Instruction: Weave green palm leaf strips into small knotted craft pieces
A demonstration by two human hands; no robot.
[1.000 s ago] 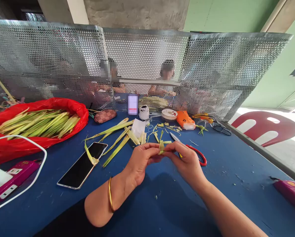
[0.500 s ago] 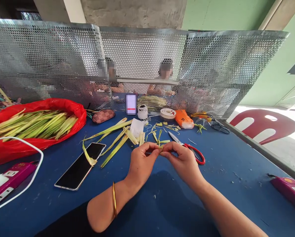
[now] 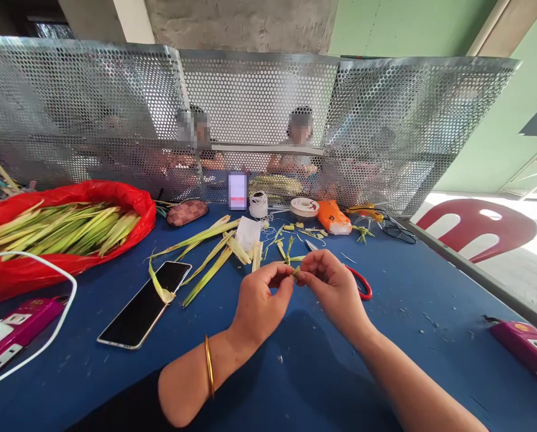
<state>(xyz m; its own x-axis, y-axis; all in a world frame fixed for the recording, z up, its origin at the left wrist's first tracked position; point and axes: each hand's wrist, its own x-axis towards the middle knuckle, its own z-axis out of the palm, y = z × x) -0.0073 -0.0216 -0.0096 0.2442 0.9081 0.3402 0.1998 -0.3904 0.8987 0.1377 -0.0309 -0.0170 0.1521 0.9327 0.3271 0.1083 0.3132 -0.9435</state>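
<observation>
My left hand and my right hand meet above the blue table, fingertips pinched together on a small folded piece of green-yellow leaf. A gold bangle sits on my left wrist. Red-handled scissors lie just behind my right hand, partly hidden by it. Loose leaf strips and short offcuts are scattered behind my hands.
A red bag of long leaves lies at the left. A black phone, pink power strips, a thread spool, a tape roll and an orange pack are around. A perforated metal screen backs the table; people sit behind it. A red chair stands right.
Both hands have lifted slightly and moved away from me, still working the leaf piece; less of the leaf shows between the fingers than a second ago.
</observation>
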